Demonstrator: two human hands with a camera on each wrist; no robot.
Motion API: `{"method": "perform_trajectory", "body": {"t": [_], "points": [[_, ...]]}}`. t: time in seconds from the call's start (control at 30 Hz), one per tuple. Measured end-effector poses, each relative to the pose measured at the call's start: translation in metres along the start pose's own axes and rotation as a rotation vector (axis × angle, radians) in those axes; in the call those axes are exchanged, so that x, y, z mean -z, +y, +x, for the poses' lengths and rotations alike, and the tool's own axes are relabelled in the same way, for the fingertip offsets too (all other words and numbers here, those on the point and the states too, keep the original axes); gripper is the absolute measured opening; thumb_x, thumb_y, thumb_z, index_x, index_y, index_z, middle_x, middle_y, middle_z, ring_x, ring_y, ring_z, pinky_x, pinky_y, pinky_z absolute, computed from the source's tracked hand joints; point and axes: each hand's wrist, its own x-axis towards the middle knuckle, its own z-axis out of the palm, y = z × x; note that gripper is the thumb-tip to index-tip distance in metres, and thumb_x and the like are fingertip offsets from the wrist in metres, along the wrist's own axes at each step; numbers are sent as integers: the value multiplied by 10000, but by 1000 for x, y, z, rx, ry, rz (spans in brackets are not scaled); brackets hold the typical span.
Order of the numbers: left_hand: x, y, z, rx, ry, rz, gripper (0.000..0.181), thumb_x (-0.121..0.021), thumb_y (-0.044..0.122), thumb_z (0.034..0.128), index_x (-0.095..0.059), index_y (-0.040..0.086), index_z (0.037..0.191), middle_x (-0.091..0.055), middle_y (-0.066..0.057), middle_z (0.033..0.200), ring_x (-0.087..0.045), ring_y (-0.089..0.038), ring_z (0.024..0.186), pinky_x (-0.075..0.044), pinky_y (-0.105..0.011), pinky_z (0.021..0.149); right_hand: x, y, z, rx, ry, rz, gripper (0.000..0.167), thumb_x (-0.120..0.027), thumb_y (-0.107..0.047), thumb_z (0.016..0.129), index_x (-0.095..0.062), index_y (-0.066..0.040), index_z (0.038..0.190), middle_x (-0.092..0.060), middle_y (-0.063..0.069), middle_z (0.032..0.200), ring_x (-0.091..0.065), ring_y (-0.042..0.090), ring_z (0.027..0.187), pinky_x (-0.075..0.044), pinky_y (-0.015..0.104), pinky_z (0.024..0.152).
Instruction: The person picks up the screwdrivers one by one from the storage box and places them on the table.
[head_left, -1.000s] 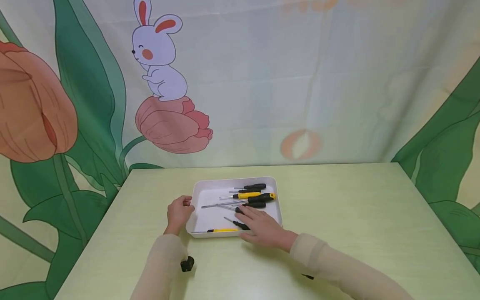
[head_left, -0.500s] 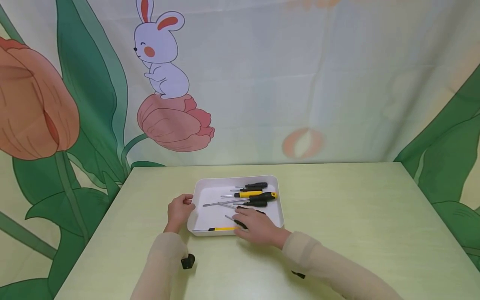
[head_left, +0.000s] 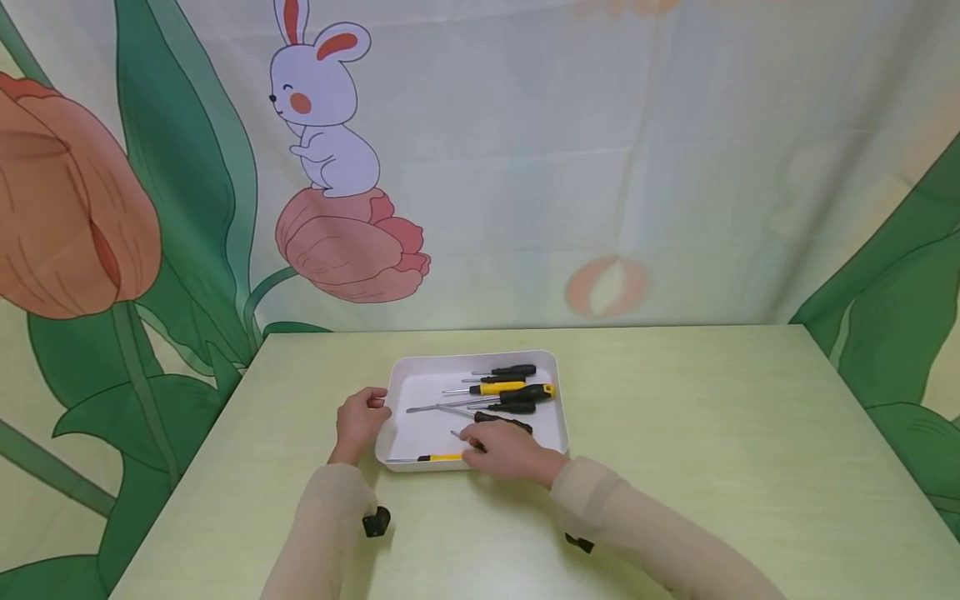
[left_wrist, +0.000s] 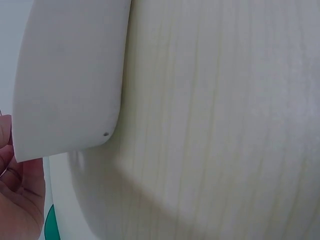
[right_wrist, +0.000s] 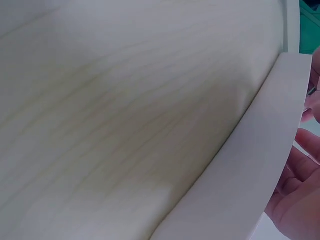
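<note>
Head view, clock centred on the tray, 12 pointing away from the person. The white tray (head_left: 420,383) sits on the tabletop (head_left: 712,417), nearer its far edge. At 9 o'clock the left hand (head_left: 361,422) is bent about the side rim, probably to steady it. At 5 o'clock the right hand (head_left: 510,452) crosses the near wall and pinches a short black screwdriver (head_left: 478,447) at 6; the wall evidently obliges an approach from above. The hands are well apart. Other screwdrivers (head_left: 528,392) lie from 12 to 3, handles toward 3, presumably convenient to the right hand. A yellow-handled screwdriver (head_left: 442,457) lies along the near wall at 7, leaving little finger room there. Bare tray floor shows from 9 to 11. Outside, tabletop extends well past the tray at 3; a printed curtain (head_left: 495,167) bounds 12.

Left wrist view: outer tray wall at 10, fingers beyond its rim at 8; exact contact hidden. Tabletop continues toward 3.

Right wrist view: tray wall runs from 6 to 2, fingers beyond at 3; grip not confirmable here. Tabletop extends toward 9.
</note>
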Motion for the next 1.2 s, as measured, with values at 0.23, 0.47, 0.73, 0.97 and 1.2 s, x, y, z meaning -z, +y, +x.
{"method": "perform_trajectory", "body": {"t": [0.23,0.47,0.73,0.97,1.2], "points": [[0,-1,0,-2,-3,3,329,-546,73,800,-567,35,1126,-584,-140,1002,-512,-250,901,-412,-331,766,2,-2,7,-62,-54,19,306,-512,-274,843,-606,-117,1089,-643,-23,919,-536,64,752,-439,210,697],[0,-1,2,1,-6,-6,324,-548,77,802,-568,39,1123,-580,-135,997,-508,-246,890,-416,-323,756,4,-6,11,-71,-91,3,288,-519,-265,849,-613,-109,1073,-649,-2,912,-563,94,788,-447,235,720],[1,-1,0,-30,-8,6,326,-543,65,790,-574,17,1111,-586,-135,976,-517,-243,884,-406,-331,755,4,-12,12,-56,-147,10,240,-498,-265,864,-632,-130,1011,-640,-20,895,-521,72,713,-416,212,664],[0,-2,0,-37,5,5,325,-544,56,776,-580,11,1095,-585,-133,951,-512,-244,864,-397,-328,749,-3,-11,17,-26,-175,-58,250,-488,-315,858,-635,-152,977,-623,-58,874,-499,47,697,-401,189,642],[3,2,-3,-39,7,14,329,-542,56,773,-580,12,1097,-588,-132,956,-520,-244,862,-397,-322,749,-3,-10,17,-62,-174,-18,235,-494,-325,857,-634,-157,945,-593,-71,811,-477,58,660,-381,190,611]]}}
